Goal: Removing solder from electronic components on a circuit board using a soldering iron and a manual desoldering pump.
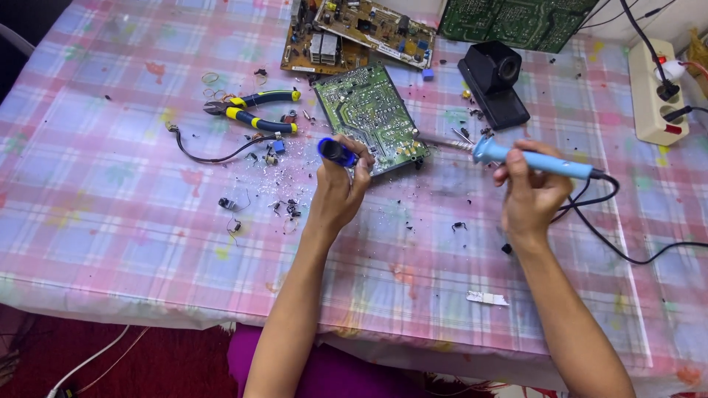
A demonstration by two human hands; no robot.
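- Your left hand is gripping a dark tool with a bright blue end, probably a desoldering pump; its fingers are clamped around the barrel, with the tool's tip lying at the near edge of the green printed circuit board.
- Your right hand is holding a light-blue-handled soldering iron, fingers closed around the handle, its metal tip pointing towards the board's right edge, just beside your left fingers.
- The green board is lying flat on the table, covered by a pink and blue checked cloth, directly beyond your left fingertips.
- Yellow-and-blue-handled pliers are lying beyond and to the left of your left fingers, with small cut components and debris scattered beside that hand.
- A black camera-like device is sitting beyond your right fingers; a cream power strip is lying farther right.
- The iron's black cord is trailing off past your right wrist.
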